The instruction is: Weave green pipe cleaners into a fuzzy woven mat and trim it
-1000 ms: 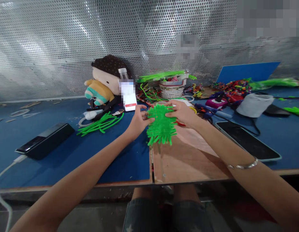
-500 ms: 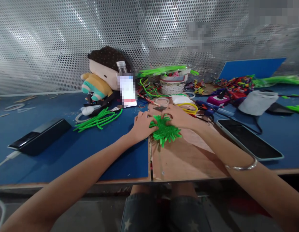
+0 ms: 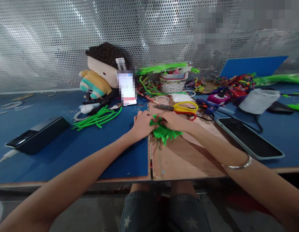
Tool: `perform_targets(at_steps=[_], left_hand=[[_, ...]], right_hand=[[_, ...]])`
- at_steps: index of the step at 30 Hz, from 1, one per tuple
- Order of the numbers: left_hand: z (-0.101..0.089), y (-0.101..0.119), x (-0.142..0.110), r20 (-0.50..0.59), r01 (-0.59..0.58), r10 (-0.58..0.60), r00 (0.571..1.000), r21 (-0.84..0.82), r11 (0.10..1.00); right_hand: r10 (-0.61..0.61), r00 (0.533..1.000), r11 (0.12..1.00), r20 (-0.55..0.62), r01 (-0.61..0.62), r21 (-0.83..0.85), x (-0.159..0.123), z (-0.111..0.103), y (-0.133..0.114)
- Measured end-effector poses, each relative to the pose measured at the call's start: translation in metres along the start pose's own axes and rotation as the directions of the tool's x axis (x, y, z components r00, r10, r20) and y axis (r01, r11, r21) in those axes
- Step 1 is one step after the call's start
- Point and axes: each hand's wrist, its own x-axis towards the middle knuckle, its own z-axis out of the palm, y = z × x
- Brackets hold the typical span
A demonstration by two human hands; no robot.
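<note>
A bushy green pipe-cleaner piece [image 3: 166, 132], its short ends sticking out all round, rests on the bare wood board. My left hand [image 3: 143, 124] holds its left edge, the thumb lying on the green tips. From above, my right hand [image 3: 172, 120] has its fingers curled into the upper part and covers much of it. The fingertips are partly hidden, so what they pinch there cannot be made out. Scissors [image 3: 163, 107] with yellow handles lie just beyond my right hand, beside red-handled pliers [image 3: 191, 116].
Loose green pipe cleaners [image 3: 98, 119] lie on the blue tabletop at the left, near a black power bank [image 3: 39, 133]. A plush doll [image 3: 98, 69], a lit phone [image 3: 127, 87] and a basket [image 3: 172, 84] stand behind. Another phone [image 3: 249, 137] lies at the right.
My right hand has shifted left and lower over the green piece, closer to my left hand, uncovering the scissors behind it. My left hand stays at the left edge.
</note>
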Motion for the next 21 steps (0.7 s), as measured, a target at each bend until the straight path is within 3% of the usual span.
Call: perform_targets(at_steps=[11,21], left_hand=[[0.007,-0.003,0.003,-0.034,0.039,-0.042,0.999,-0.079,0.996],[0.010,-0.009,0.011,-0.034,0.035,-0.042,0.999,-0.168,0.985]], right_hand=[[0.057,0.998,0.998,0.015,-0.057,0.009,0.002,0.001,0.002],[0.019,1.000,1.000,0.011,-0.019,0.010,0.004,0.003,0.010]])
